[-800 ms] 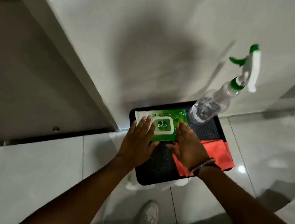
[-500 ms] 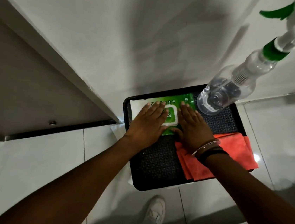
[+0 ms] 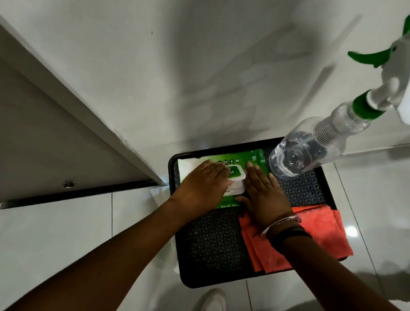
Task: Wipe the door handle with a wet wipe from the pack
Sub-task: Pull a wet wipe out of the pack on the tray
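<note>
Down on the floor, against the white wall, a black tray [image 3: 213, 279] holds the green wipes pack [image 3: 254, 161] at its far left, a clear spray bottle [image 3: 309, 146] to the right and a red cloth [image 3: 328, 230] nearer. Left hand [image 3: 203, 183] and right hand [image 3: 263, 195] lie flat on the pack, fingers spread and gripping nothing, either side of its white flip lid [image 3: 234, 176]. I judge the task barely begun: whether the lid is lifted is unclear, no wipe is out, and the door handle is out of view, unwiped.
</note>
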